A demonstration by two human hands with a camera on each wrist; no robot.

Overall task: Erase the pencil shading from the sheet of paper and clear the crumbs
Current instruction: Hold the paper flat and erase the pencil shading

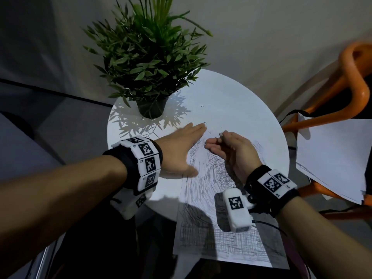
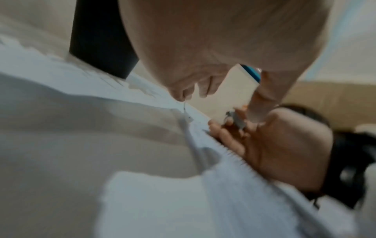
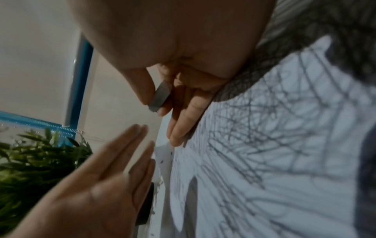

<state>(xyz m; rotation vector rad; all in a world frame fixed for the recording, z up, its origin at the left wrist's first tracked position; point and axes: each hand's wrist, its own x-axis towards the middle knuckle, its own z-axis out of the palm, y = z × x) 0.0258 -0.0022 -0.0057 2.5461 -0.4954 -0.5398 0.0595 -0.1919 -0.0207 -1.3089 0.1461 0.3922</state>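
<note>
A sheet [image 1: 227, 234] covered in pencil shading [image 1: 213, 168] is laid on a round white table [image 1: 251, 109], with its near end hanging over the table's front edge. The shading is dense across the near part and the middle of the sheet, while the far end by the fingers looks mostly clean.

The left hand [image 1: 179, 150] is laid flat at the sheet's far left corner, fingers straight and together and pointing away from the person, thumb spread toward the shading; its grip is wide and nothing is held in it. The right hand [image 1: 231, 152] is set just right of it over the sheet. A small grey-white eraser [image 3: 160, 96] is pinched between its thumb and forefinger, while the other fingers [image 3: 183, 122] are stretched out with their tips at the paper. In the head view only the eraser's tip [image 1: 221, 134] is seen above the knuckles.

Dark crumbs [image 1: 209, 132] are scattered on the table just beyond both sets of fingertips, with a few farther off toward a potted plant [image 1: 149, 63] at the table's far left. An orange chair [image 1: 350, 93] with loose papers [image 1: 332, 158] on it is seen to the right.
</note>
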